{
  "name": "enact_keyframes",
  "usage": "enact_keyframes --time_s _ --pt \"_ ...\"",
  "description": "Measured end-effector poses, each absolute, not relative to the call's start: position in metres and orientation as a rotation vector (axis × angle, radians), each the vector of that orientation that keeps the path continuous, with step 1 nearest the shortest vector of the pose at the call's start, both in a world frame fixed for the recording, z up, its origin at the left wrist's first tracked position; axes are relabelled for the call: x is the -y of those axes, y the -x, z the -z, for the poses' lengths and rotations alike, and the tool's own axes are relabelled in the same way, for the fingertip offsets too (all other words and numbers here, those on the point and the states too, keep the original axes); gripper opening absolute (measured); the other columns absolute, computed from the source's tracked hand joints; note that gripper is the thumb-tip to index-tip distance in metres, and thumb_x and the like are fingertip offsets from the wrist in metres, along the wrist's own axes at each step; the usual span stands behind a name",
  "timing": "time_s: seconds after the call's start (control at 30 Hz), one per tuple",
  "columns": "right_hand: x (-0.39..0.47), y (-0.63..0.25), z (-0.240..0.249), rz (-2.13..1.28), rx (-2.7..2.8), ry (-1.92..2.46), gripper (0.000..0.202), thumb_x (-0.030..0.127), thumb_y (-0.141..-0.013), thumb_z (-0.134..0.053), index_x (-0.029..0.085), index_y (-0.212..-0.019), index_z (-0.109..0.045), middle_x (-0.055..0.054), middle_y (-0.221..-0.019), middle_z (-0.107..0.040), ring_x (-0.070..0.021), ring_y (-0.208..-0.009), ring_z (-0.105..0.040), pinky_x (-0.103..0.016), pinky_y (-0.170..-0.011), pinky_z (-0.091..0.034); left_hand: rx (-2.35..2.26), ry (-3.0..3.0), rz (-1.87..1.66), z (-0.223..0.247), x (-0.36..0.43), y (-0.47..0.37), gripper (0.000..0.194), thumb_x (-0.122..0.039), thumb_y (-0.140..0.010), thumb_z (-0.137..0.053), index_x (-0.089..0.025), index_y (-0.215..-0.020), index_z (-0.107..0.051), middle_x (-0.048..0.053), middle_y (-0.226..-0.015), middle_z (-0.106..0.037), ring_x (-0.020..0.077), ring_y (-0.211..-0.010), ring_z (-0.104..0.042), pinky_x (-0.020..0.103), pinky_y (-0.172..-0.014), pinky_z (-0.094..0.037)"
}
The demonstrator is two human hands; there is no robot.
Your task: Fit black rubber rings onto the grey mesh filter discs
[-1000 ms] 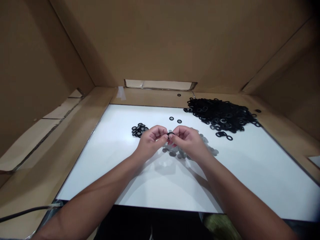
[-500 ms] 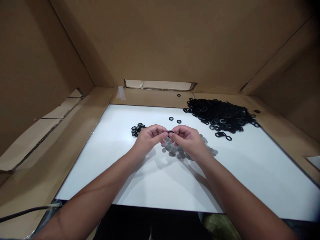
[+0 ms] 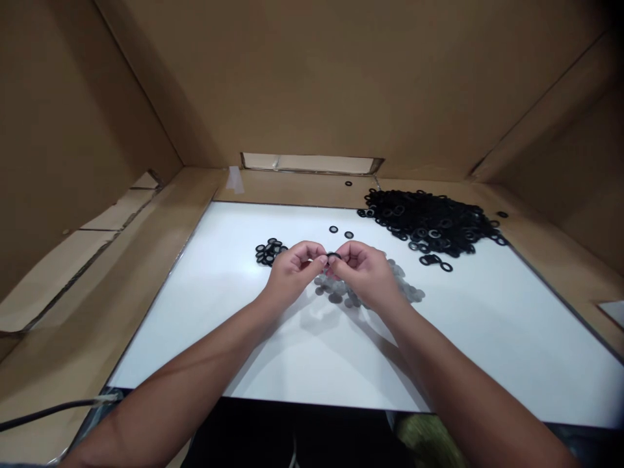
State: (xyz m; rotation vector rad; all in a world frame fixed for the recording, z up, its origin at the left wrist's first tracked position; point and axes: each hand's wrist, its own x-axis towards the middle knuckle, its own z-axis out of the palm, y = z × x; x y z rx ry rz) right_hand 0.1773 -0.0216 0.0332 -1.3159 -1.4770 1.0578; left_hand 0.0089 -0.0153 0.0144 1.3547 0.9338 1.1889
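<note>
Left hand (image 3: 294, 268) and right hand (image 3: 366, 270) clamp fingertips on one black ring (image 3: 333, 254), presumably for steadiness, ring heap (image 3: 433, 224) over desk's (image 3: 292, 364) far right corner.

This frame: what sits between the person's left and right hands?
In the head view, a black ring sits there, pinched by both the left hand and the right hand.

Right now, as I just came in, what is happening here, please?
A person's left hand and right hand pinch one black ring between them, over loose grey discs. A small cluster of black rings with grey centres lies by the left hand, two similar pieces lie beyond both hands, and a big pile of black rings sits far right.
</note>
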Motion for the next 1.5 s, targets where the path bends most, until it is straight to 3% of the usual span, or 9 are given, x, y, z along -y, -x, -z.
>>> enact_keyframes --time_s 0.17,0.57,0.87,1.2,1.5 --pt "0.023 -0.180 -0.042 -1.148 1.501 1.306 0.017 0.030 -0.078 -0.069 0.021 -0.072 -0.056 -0.001 -0.065 -0.070 -0.0150 -0.058 -0.063 -0.026 -0.051 -0.045 -0.946 -1.458 -1.253 -0.011 0.016 -0.007 0.014 -0.033 -0.088 -0.067 -0.020 -0.090 -0.067 0.002 -0.088 -0.067 0.0141 -0.080 -0.061 0.027 -0.076 -0.050" --pt "0.021 -0.179 -0.036 -1.202 1.422 1.178 0.022 0.039 -0.081 -0.072 0.020 -0.080 -0.063 0.001 -0.064 -0.065 -0.0124 -0.056 -0.059 -0.026 -0.054 -0.049 -0.827 -1.273 -1.134 -0.017 0.010 -0.004 0.018 -0.030 -0.079 -0.078 -0.018 -0.088 -0.068 0.000 -0.084 -0.066 0.0119 -0.075 -0.062 0.027 -0.073 -0.052" --pt "0.021 -0.182 -0.035 -1.087 1.551 1.282 0.019 0.036 -0.081 -0.069 0.019 -0.077 -0.060 0.000 -0.066 -0.063 -0.0113 -0.055 -0.053 -0.025 -0.051 -0.040 -0.881 -1.342 -1.047 -0.027 0.011 0.000 0.017 -0.032 -0.082 -0.074 -0.016 -0.085 -0.069 0.001 -0.077 -0.065 0.0124 -0.068 -0.061 0.028 -0.069 -0.052" --pt "0.026 -0.176 -0.043 -1.086 1.532 1.385 0.019 0.027 -0.076 -0.068 0.020 -0.068 -0.052 0.002 -0.058 -0.063 -0.0080 -0.047 -0.045 -0.021 -0.044 -0.032 -0.897 -1.478 -1.233 -0.014 0.018 -0.006 0.007 -0.025 -0.088 -0.065 -0.018 -0.086 -0.064 0.002 -0.085 -0.062 0.0136 -0.079 -0.058 0.027 -0.074 -0.048" --pt "0.021 -0.183 -0.039 -1.226 1.502 1.208 0.018 0.032 -0.079 -0.073 0.018 -0.075 -0.063 -0.001 -0.063 -0.068 -0.0122 -0.057 -0.059 -0.025 -0.054 -0.046 -0.847 -1.421 -1.161 -0.013 0.014 -0.004 0.013 -0.029 -0.087 -0.069 -0.018 -0.091 -0.064 0.001 -0.084 -0.063 0.0126 -0.077 -0.060 0.025 -0.071 -0.048"
